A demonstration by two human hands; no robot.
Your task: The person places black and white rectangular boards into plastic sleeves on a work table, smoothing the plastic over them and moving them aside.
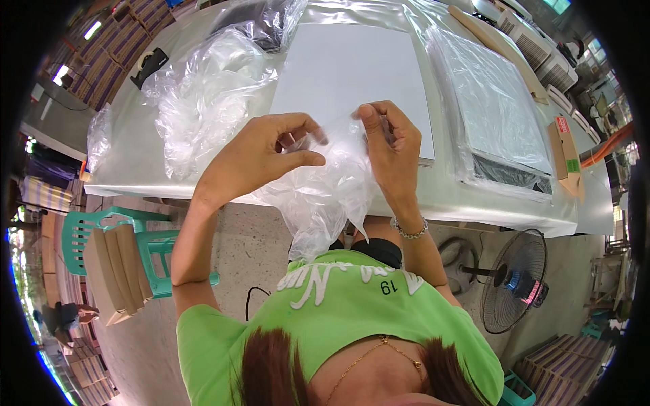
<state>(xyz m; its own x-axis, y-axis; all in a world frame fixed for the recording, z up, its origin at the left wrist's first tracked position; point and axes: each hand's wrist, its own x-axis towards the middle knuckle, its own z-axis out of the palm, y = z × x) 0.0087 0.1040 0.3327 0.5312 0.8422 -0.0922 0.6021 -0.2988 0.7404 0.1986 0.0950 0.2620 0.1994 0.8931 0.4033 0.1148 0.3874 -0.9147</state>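
A crumpled clear plastic bag [325, 196] hangs in front of me, draping over the table's near edge toward my lap. My right hand [395, 145] pinches its upper edge between thumb and fingers. To the left of it, my left hand [254, 154] is held with curved fingers and the thumb apart; its fingertips are slightly blurred beside the film. Beyond both hands lies a stack of flat, light grey sheets [349, 68], its near part hidden by my hands and the bag. More loose clear plastic bags [206, 101] are heaped left of the stack.
Plastic-wrapped flat panels [497, 108] lie on the table's right side, beside a small cardboard box [567, 155]. A black tape dispenser [150, 68] sits at the far left. Below are a green plastic chair [162, 254] with folded cardboard [115, 267] and a fan [514, 281].
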